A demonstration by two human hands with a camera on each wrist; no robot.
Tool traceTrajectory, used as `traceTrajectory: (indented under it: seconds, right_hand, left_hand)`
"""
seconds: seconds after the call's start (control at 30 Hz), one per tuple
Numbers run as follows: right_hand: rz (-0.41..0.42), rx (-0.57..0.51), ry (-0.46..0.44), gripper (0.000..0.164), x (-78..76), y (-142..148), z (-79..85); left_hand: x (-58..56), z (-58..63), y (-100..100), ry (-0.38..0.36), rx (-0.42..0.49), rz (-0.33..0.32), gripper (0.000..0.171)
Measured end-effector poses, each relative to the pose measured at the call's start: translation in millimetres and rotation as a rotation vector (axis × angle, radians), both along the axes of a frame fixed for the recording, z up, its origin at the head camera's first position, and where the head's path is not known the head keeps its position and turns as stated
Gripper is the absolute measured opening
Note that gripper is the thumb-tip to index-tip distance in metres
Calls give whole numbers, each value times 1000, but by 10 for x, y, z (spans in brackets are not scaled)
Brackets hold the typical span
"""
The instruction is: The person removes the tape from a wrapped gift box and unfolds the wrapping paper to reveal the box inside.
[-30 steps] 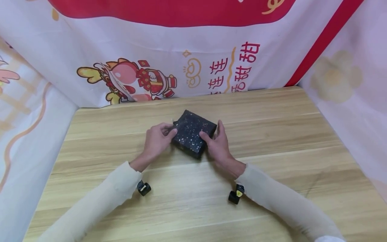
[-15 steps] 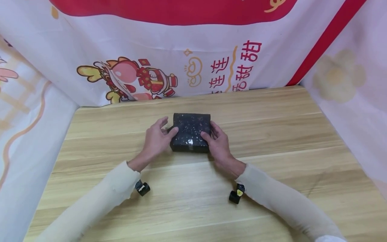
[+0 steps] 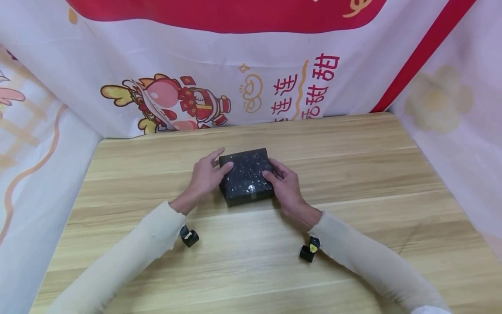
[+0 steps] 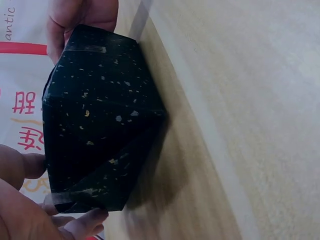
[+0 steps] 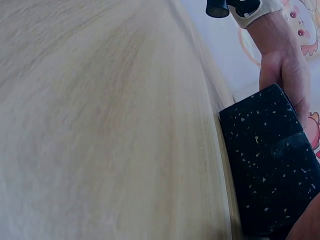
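Both hands hold a box wrapped in black speckled paper [image 3: 247, 173], a little turned on the wooden table. My left hand [image 3: 205, 175] is at its left end, thumb on the top edge and fingers at the far left corner. In the left wrist view, its fingers [image 4: 82, 225] touch the folded paper end near a strip of clear tape [image 4: 75, 196]. My right hand [image 3: 288, 188] grips the right end, thumb on top and fingers along the side. More tape [image 5: 287, 145] crosses the long side in the right wrist view. The box's underside is hidden.
The wooden table [image 3: 251, 261] spreads around the box. A white printed cloth [image 3: 219, 56] hangs behind it, with further cloth [image 3: 435, 100] at the sides. Small black wrist cameras [image 3: 190, 237] sit below both sleeves.
The box has turned counterclockwise between the hands, from corner-forward to nearly square and slightly past. A small dark flap at its left end no longer shows in the head view.
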State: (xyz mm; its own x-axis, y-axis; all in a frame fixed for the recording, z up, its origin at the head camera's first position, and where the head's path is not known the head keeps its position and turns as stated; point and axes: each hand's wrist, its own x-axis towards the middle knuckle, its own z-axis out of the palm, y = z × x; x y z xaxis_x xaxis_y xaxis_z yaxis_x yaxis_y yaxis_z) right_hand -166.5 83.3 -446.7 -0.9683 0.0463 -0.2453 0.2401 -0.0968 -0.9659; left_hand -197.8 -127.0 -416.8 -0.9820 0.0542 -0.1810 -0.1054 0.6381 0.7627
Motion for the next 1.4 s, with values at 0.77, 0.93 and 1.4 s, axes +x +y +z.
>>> traceTrajectory:
  seconds: [0.77,0.93,1.4]
  right_hand:
    - [684,646,422,9,-581,570,271]
    - [771,722,429,10,-634,536,379]
    - [744,803,440,11,-617,513,413]
  left_hand:
    - [-22,-24,0,-43,82,-7,55]
    - [-22,-36,-6,-35,71,-7,55]
    - [-23,-39,-30,-24,68,-21,54]
